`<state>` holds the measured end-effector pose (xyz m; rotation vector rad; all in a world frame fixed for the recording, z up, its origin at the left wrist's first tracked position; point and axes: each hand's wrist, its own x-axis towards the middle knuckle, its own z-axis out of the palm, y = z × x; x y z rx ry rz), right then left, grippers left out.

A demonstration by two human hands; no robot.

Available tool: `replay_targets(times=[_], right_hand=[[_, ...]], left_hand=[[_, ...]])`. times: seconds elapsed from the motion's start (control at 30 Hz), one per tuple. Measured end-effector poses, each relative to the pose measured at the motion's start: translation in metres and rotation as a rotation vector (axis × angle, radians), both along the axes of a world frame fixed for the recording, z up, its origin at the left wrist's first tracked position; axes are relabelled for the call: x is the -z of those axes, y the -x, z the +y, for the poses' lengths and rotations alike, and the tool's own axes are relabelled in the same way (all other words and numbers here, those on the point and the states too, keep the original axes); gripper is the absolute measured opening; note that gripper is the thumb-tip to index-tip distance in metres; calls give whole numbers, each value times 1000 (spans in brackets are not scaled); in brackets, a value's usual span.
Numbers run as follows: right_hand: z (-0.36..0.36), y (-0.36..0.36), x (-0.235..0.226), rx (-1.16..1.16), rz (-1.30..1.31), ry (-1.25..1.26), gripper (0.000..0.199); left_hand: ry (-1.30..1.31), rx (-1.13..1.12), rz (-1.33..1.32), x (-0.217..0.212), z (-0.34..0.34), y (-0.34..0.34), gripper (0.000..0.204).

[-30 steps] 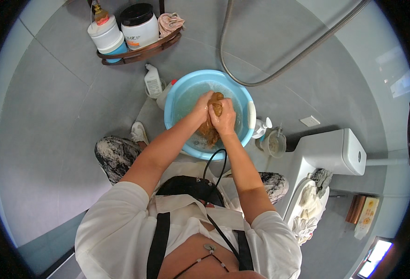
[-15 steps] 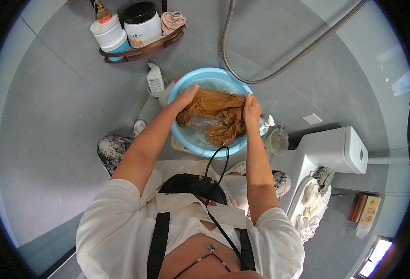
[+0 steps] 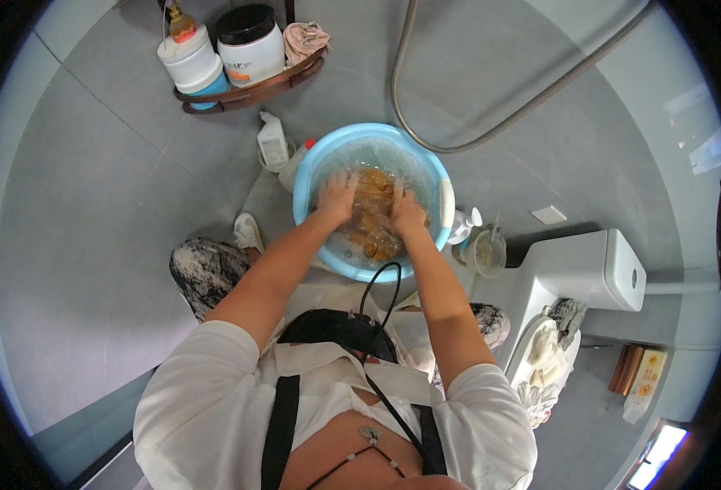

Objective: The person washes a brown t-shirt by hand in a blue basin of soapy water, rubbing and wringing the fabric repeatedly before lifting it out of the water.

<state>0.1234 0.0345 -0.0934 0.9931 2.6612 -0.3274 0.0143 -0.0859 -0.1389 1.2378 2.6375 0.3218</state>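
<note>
A light-blue plastic basin [image 3: 307, 167] holds sudsy water, and a brown cloth garment [image 3: 374, 186] lies bunched and mostly under the surface. My left hand [image 3: 338, 196] is in the water at the garment's left side, fingers stretched forward and apart. Against its right side, my right hand [image 3: 408, 212] also has its fingers extended, the tips partly under the suds. Both palms face down toward the wet cloth. What kind of garment it is cannot be made out.
White bottles [image 3: 273, 143] stand left of the basin; a pump bottle [image 3: 465, 222] and a clear container [image 3: 485, 251] stand right. A metal shower hose [image 3: 532, 106] hangs beyond it. A toilet [image 3: 581, 265] bears clothes [image 3: 548, 359]. A corner shelf [image 3: 254, 91] holds tubs.
The garment was held spread between both hands near the rim; now it is down in the water. Both hands have moved inward, closer together, and let go of its edges.
</note>
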Motion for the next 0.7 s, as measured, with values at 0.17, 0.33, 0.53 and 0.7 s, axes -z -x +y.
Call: replay_targets(times=[0.17, 0.33, 0.53, 0.7], right_hand=[[12, 21, 50, -135, -403, -2, 47], [17, 17, 62, -154, -218, -4, 38], [34, -9, -32, -19, 483, 672, 40], [26, -22, -65, 210, 1025, 1338, 44]], left_hand=[[-52, -94, -252, 27, 10, 13, 62], [-28, -50, -132, 48, 8, 12, 59], [-72, 75, -85, -13, -6, 5, 77], [-339, 112, -356, -29, 2, 11, 72]])
